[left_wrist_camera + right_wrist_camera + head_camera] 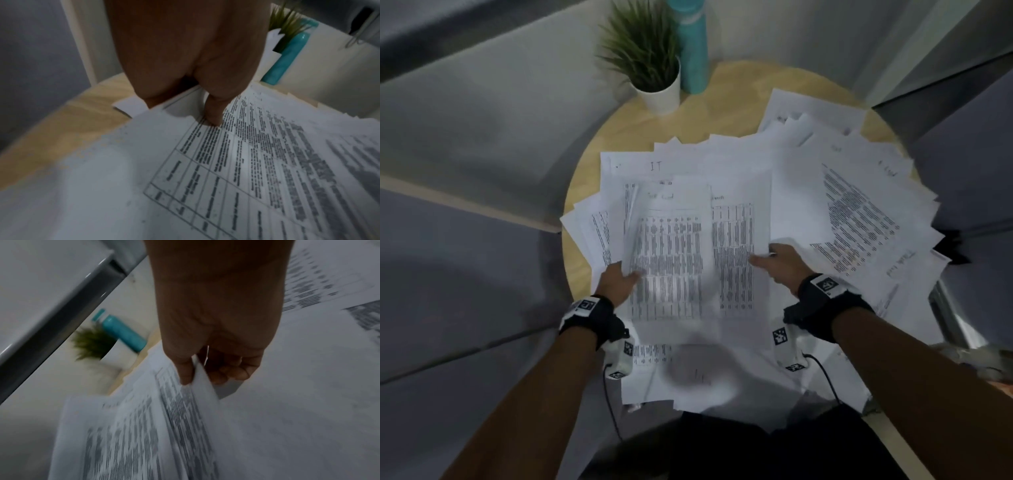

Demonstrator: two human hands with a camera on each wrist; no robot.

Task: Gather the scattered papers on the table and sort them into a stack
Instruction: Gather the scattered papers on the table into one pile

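Observation:
Several printed white papers (pixel 859 212) lie scattered and overlapping across a round wooden table (pixel 626 137). My left hand (pixel 625 275) grips the left edge of a sheet printed with a table (pixel 671 253); its thumb (pixel 213 116) presses on top and the fingers are hidden beneath. My right hand (pixel 774 258) pinches the right edge of a neighbouring printed sheet (pixel 736 260), thumb (pixel 186 374) above and fingers curled under. Both sheets are blurred and sit slightly raised over the pile. More paper (pixel 688 377) hangs over the near edge.
A potted green plant (pixel 650 61) and a teal bottle (pixel 693 51) stand at the table's far edge. Grey cushions (pixel 465 113) surround the table on the left and back. A metal frame (pixel 955 318) runs along the right side.

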